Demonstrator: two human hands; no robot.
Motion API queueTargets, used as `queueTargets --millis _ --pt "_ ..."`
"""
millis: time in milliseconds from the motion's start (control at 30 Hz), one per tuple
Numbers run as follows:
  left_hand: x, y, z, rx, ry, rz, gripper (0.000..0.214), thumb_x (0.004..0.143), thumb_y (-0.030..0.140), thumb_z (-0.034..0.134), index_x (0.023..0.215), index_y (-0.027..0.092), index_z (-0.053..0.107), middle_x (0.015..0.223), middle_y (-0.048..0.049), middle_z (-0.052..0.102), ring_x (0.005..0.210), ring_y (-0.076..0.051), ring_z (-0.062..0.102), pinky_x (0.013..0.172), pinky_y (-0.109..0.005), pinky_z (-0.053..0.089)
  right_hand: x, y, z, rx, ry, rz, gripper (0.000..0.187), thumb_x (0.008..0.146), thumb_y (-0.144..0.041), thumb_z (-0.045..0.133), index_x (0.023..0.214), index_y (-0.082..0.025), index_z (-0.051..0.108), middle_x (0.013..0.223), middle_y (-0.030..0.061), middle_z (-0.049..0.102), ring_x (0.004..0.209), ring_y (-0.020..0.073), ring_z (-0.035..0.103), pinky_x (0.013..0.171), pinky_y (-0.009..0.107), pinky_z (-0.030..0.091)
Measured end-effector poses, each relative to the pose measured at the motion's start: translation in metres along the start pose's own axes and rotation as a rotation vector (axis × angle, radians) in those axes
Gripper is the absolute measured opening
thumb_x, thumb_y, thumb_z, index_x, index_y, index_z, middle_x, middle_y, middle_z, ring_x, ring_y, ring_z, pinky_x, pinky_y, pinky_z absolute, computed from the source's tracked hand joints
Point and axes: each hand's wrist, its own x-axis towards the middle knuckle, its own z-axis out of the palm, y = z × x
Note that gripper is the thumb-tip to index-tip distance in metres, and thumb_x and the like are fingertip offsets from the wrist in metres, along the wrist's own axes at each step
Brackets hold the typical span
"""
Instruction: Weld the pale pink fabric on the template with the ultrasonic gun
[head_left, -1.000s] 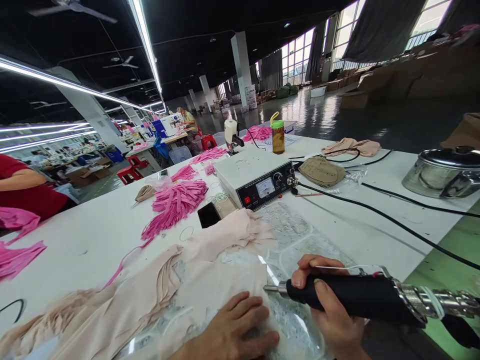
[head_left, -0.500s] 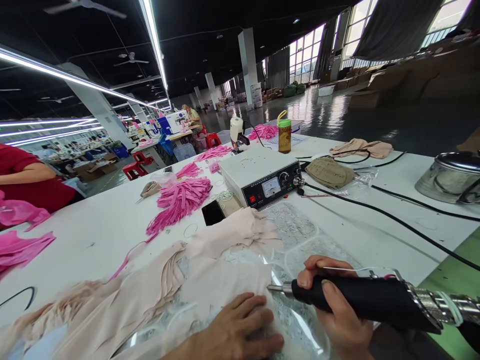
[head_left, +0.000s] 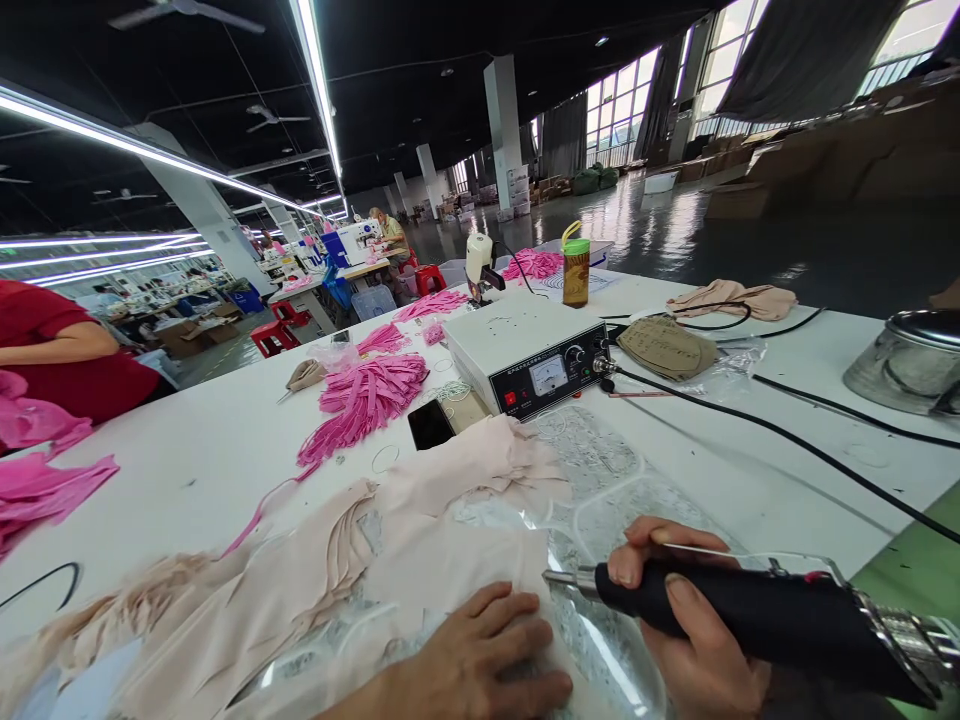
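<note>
My left hand (head_left: 480,655) lies flat with its fingers spread on a pale beige fabric piece (head_left: 480,555), pressing it to the work surface. In my right hand (head_left: 697,630) is a black handheld ultrasonic cutter (head_left: 750,615), gripped like a thick pen. Its metal tip points left and sits at the fabric's right edge, just beyond my left fingertips; whether it touches the cloth I cannot tell. Under the fabric is a clear plastic sheet (head_left: 611,500) with curved outlines. More beige pieces (head_left: 262,590) lie layered to the left, and a folded stack (head_left: 472,455) lies behind.
A control box (head_left: 547,375) with a dial stands behind, near a phone (head_left: 431,425) and pink strips (head_left: 367,395). Farther back is a bottle (head_left: 576,272). A black cable (head_left: 795,430) crosses the right side near a glass pot (head_left: 907,360). A person in red (head_left: 60,340) is at left.
The view has shifted slightly. My right hand and the cutter have moved a little to the right, with the tip still by the fabric edge. My left hand stays in place on the fabric.
</note>
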Motion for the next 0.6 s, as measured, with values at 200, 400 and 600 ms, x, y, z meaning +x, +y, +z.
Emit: queueTargets --millis 200,400,600 --pt "0.004 -0.002 -0.010 -0.073 -0.017 0.034 0.025 0.099 0.038 0.049 0.117 0.024 0.061 0.119 -0.0039 0.061 0.129 -0.019 0.046 0.116 -0.034 0.027 0.002 -0.001 0.003 -0.027 -0.005 -0.007 0.009 0.082 -0.029 0.060 0.089 -0.024 0.060 0.078 -0.0009 0.062 0.057 0.0129 0.057 0.063 0.033 0.048" --pt "0.005 -0.004 -0.015 -0.076 -0.106 0.037 0.026 0.097 0.039 0.054 0.118 0.025 0.061 0.122 -0.0015 0.061 0.129 -0.019 0.046 0.116 -0.035 0.026 0.002 0.001 0.002 -0.028 0.007 0.009 0.009 0.082 -0.029 0.059 0.089 -0.024 0.060 0.082 -0.0009 0.061 0.056 0.0129 0.057 0.064 0.034 0.048" --pt "0.004 -0.004 -0.013 -0.085 -0.105 0.044 0.029 0.095 0.041 0.057 0.118 0.025 0.060 0.123 -0.0008 0.061 0.130 -0.020 0.045 0.116 -0.036 0.025 0.000 -0.007 -0.004 -0.017 -0.010 0.030 0.015 0.080 -0.036 0.063 0.090 -0.025 0.061 0.079 0.0004 0.061 0.057 0.0137 0.056 0.057 0.030 0.049"
